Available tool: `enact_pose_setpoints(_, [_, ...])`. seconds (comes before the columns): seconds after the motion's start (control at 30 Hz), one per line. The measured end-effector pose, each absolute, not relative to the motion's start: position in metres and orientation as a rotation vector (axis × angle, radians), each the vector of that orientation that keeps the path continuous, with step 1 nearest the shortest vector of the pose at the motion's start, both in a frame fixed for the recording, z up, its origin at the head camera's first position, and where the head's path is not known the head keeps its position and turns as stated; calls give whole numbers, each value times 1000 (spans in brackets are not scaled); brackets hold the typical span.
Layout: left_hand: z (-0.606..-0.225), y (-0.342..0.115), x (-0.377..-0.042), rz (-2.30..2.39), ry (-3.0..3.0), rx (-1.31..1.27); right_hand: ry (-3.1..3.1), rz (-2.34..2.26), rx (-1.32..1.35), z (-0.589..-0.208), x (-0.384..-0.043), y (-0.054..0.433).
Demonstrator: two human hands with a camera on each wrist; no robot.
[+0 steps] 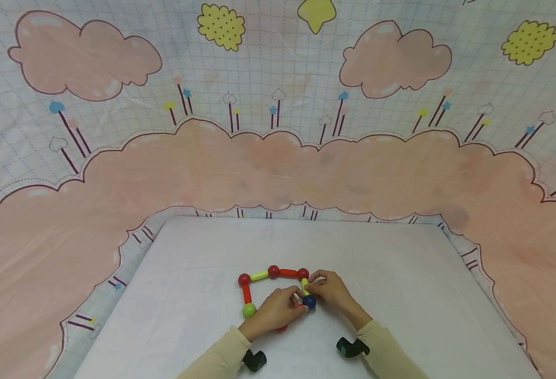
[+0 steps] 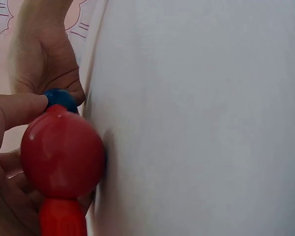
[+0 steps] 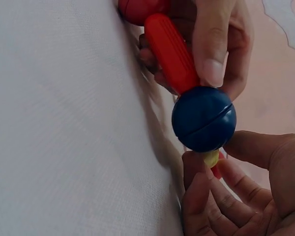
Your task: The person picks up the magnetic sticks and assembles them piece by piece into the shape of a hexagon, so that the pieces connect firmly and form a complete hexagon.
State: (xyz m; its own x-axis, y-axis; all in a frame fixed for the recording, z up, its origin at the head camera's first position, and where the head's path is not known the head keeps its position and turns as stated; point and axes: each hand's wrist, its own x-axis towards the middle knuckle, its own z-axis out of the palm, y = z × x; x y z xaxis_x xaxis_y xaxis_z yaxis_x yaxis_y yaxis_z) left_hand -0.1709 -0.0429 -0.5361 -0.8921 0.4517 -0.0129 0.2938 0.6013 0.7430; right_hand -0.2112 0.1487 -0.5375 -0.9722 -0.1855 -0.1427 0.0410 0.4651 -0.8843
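A ring of balls and rods lies on the white tabletop in the head view. Its far side has red balls (image 1: 273, 271) joined by a yellow-green rod (image 1: 259, 275) and a red rod (image 1: 288, 273); a green ball (image 1: 249, 310) sits at the near left. My left hand (image 1: 278, 310) pinches a red rod (image 3: 172, 51) close to the blue ball (image 3: 204, 119). Around the yellow-green rod (image 1: 305, 286) on the ring's right side, my right hand (image 1: 332, 288) curls its fingers, its thumb against the blue ball. Another red ball (image 2: 63, 155) shows large in the left wrist view.
White tabletop (image 1: 188, 252) surrounds the ring. Beyond its back edge hangs a patterned cloth (image 1: 278, 168) with clouds. Dark wrist devices (image 1: 352, 347) sit by both sleeves, near the table surface.
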Motion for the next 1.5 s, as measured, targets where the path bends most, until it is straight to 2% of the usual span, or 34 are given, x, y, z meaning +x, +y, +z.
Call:
enact_pose_setpoints(0.33, [-514,-67,-183,1136,2717,608,2523,-1446,-64,-539,-210,148])
enact_pose_setpoints(0.63, [-494,-107,-207,1044,2883,448,2601,-1339,-106,-533,-201,153])
enact_pose_setpoints(0.83, [-501,-129,-218,871,2905,316,2602,-1227,-179,-530,-193,156])
enact_pose_setpoints(1.17, [-520,-140,-226,800,2878,342,2583,-1226,-404,-528,-184,158])
enact_pose_setpoints(1.5, [-523,-132,-229,750,2916,358,2638,-1230,-283,-530,-187,159])
